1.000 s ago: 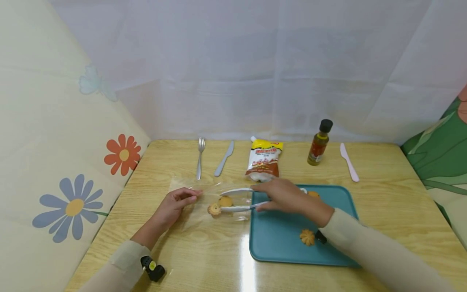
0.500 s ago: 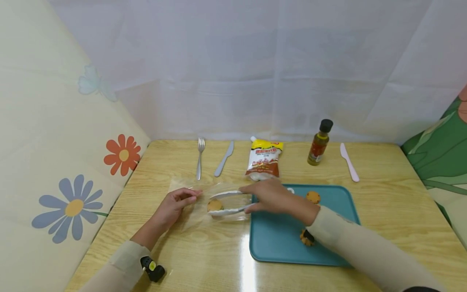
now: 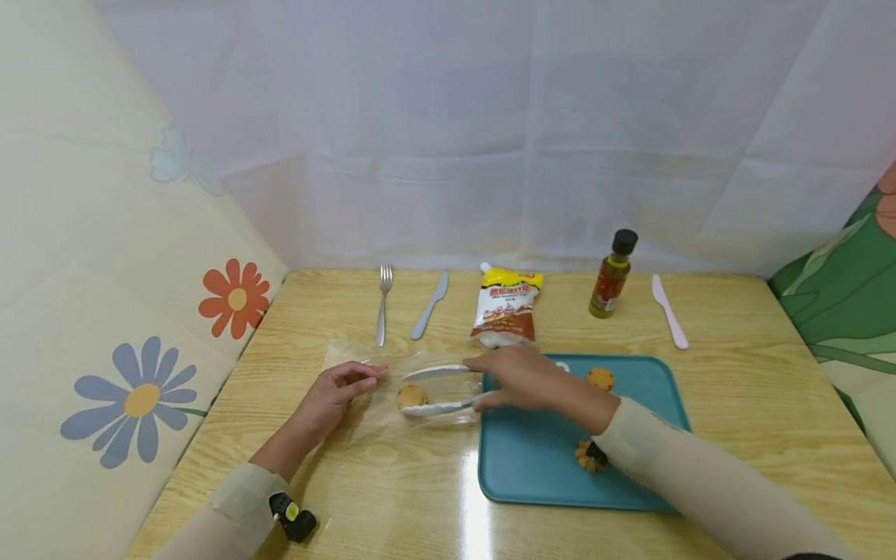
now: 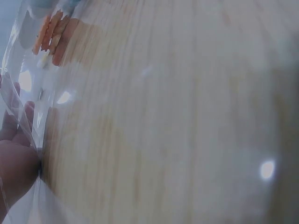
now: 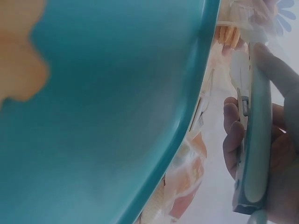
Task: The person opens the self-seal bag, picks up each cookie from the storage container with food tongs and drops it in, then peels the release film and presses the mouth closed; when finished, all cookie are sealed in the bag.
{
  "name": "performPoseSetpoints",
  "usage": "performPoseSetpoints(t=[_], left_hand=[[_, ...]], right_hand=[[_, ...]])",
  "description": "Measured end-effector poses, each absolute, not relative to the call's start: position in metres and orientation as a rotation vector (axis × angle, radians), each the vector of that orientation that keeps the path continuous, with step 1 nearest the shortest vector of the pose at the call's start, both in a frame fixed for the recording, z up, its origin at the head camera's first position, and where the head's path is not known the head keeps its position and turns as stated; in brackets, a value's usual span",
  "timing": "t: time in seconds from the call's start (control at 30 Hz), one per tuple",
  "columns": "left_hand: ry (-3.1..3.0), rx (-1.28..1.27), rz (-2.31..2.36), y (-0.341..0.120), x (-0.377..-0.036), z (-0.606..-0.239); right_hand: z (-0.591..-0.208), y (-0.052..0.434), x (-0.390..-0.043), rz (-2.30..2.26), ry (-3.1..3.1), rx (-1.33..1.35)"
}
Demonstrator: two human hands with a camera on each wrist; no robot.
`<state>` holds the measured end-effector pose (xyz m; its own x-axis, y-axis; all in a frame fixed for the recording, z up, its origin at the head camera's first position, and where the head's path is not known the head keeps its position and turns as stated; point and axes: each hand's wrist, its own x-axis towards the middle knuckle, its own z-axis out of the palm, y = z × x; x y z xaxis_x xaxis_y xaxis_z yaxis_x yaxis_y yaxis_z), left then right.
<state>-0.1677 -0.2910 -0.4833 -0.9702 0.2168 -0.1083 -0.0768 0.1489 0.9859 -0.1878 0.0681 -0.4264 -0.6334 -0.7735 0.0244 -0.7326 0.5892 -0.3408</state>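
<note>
My left hand (image 3: 343, 393) pinches the edge of a clear plastic bag (image 3: 378, 412) lying on the table. Through the film, cookies (image 3: 411, 397) show at the bag's middle; in the left wrist view several cookies (image 4: 52, 33) lean together side by side. My right hand (image 3: 521, 379) grips a pair of tongs (image 3: 441, 407), whose pale handle (image 5: 259, 135) fills the palm in the right wrist view. The tongs' arms reach into the bag and stand spread, the near one along the cookies' lower edge, the far one apart from them.
A teal tray (image 3: 532, 474) lies under my right forearm, bearing a round cookie (image 3: 600, 378) and a flower-shaped cookie (image 3: 588, 457). Along the back are a fork (image 3: 383, 307), a grey knife (image 3: 430, 306), a food packet (image 3: 507, 307), an oil bottle (image 3: 610, 284) and a pink knife (image 3: 670, 311).
My right hand has moved left, taking the tongs deeper into the bag, then eased back slightly. The round cookie in the bag has shifted left over the flower-shaped one. My left hand stays put.
</note>
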Motion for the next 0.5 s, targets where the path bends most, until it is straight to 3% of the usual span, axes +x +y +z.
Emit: performPoseSetpoints(t=[0.5], left_hand=[[2.194, 0.160, 1.915, -0.291, -0.167, -0.484]], right_hand=[[-0.428, 0.104, -0.178, -0.539, 2.703, -1.220]])
